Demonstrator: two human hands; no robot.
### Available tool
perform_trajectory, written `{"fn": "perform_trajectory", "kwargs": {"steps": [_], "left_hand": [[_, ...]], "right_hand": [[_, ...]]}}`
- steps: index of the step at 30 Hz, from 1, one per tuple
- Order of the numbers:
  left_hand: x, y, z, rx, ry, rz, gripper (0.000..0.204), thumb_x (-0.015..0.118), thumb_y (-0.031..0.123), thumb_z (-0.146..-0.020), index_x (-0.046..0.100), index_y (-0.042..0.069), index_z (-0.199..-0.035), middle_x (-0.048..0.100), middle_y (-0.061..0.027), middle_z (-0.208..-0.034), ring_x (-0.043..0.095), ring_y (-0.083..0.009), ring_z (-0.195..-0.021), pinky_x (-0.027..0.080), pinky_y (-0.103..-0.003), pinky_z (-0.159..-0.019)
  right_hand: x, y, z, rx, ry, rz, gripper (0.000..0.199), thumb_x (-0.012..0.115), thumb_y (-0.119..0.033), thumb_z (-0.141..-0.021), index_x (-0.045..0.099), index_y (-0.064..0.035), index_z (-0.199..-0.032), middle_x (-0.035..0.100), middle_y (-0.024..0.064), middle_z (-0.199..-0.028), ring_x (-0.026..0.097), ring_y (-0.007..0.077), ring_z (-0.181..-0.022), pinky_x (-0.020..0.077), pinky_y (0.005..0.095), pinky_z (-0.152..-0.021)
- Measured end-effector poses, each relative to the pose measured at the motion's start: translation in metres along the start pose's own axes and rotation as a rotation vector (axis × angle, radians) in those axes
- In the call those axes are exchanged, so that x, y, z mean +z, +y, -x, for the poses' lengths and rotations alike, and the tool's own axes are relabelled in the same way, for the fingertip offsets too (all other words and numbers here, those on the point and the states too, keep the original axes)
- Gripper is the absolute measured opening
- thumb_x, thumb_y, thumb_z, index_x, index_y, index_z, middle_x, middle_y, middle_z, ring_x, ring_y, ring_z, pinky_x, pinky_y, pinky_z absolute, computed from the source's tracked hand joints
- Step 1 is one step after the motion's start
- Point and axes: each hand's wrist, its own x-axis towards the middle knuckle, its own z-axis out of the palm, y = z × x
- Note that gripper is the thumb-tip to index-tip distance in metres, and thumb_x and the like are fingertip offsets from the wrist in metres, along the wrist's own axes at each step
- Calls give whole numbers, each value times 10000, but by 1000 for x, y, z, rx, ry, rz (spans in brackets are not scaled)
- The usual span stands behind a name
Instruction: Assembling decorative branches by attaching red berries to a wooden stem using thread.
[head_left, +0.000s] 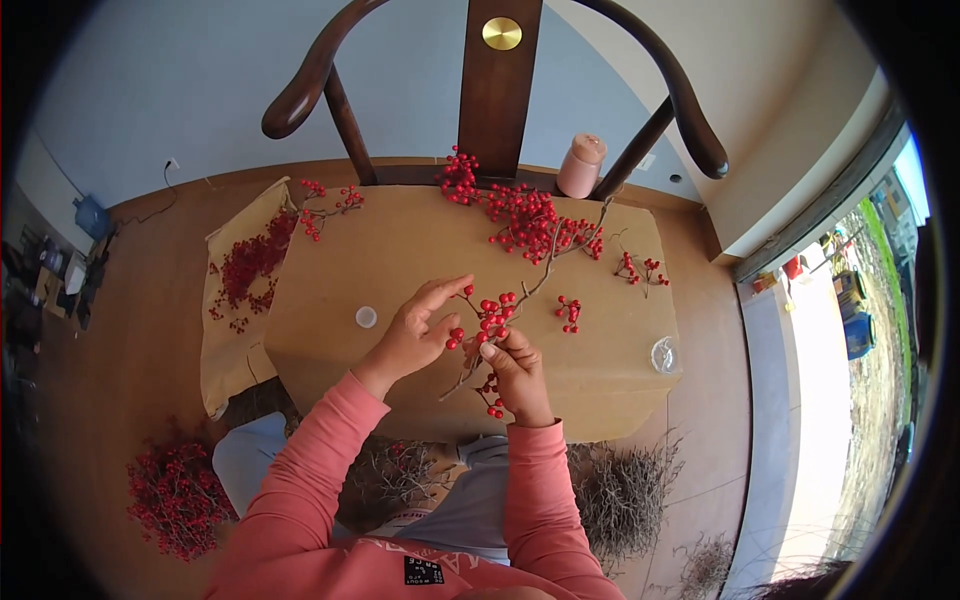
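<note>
Over the near half of the paper-covered table, my right hand (521, 378) is closed on a berry branch (537, 287), thumb and fingers pinching it amid round red berries. The thin bare stem slants up and right to the far berry pile. Just left of the berries is my left hand (416, 326), its fingers stretched out and the thumb apart. Berries come close to its fingertips and thumb; whether they touch is unclear. Red berries also hang below my right hand. A small sprig (568, 314) of berries lies to the right of the branch.
Red berry clusters (530, 222) are heaped at the table's far side, beside a pink jar (581, 165) on the dark wooden chair (497, 90). A clear round lid (665, 355) and a small white cap (366, 317) lie on the brown paper (330, 260). Bare twigs (622, 495) stand below right.
</note>
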Motion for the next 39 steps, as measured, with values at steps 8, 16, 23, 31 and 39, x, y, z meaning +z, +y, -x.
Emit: {"fn": "perform_trajectory", "kwargs": {"steps": [8,16,23,31,39], "left_hand": [[-28,9,11,36,60,-126,116,530,-35,-857,519,21,-959,621,-73,-875,598,-150,-787,497,-253,-723],[-84,67,79,-25,341,31,269,477,53,-932,555,0,-1185,603,-62,-892,556,-130,-789,480,-238,-752],[-112,87,150,85,378,-282,271,622,63,-855,605,29,-1123,518,-8,-872,452,-105,-741,408,-229,-666],[-101,127,208,182,308,-399,130,700,38,-780,674,38,-907,555,-30,-804,485,-114,-654,401,-234,-631],[-104,133,260,190,355,-359,88,717,38,-760,685,37,-842,552,-12,-706,450,-117,-558,363,-237,-543]], "right_hand": [[-3,-3,5,109,-68,-111,47,564,-1,-886,548,-34,-859,627,71,-748,573,142,-649,479,234,-666],[21,9,12,59,-169,238,67,571,16,-875,564,-30,-827,590,35,-716,505,94,-615,425,199,-625],[88,25,55,78,-410,363,116,594,-6,-862,546,-57,-770,528,-27,-671,418,63,-597,350,187,-576],[137,43,122,136,-659,412,65,602,5,-858,597,-48,-821,541,-34,-689,438,54,-623,354,170,-599],[152,9,138,-39,-423,391,289,644,8,-807,575,-4,-1087,514,109,-1196,513,213,-1054,403,291,-909]]}}
